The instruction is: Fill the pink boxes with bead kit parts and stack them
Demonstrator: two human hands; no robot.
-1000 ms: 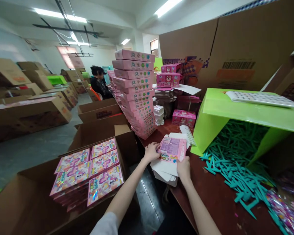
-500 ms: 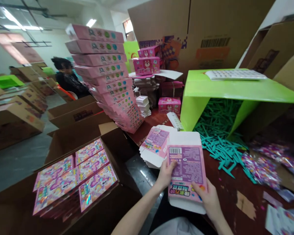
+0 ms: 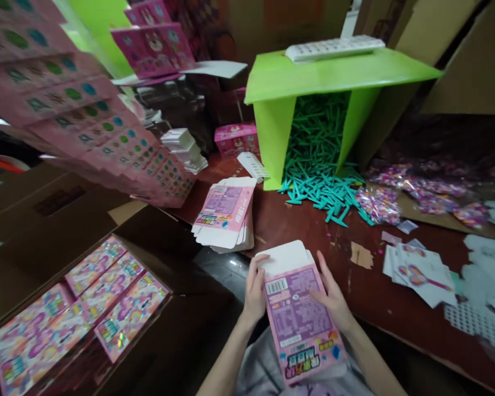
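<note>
Right hand [image 3: 333, 300] gripping apparently flat carton [image 3: 299, 322]; green box [image 3: 272, 140] holds teal pieces [image 3: 317, 137].

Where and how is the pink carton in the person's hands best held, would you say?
Hold the pink carton by its long edges, left hand from the left, right hand from the right: it looks long and flat, and its white far flap would probably bend.

Pink carton [image 3: 300, 319], white end flap [image 3: 284, 257] unfolded, tilted
</note>
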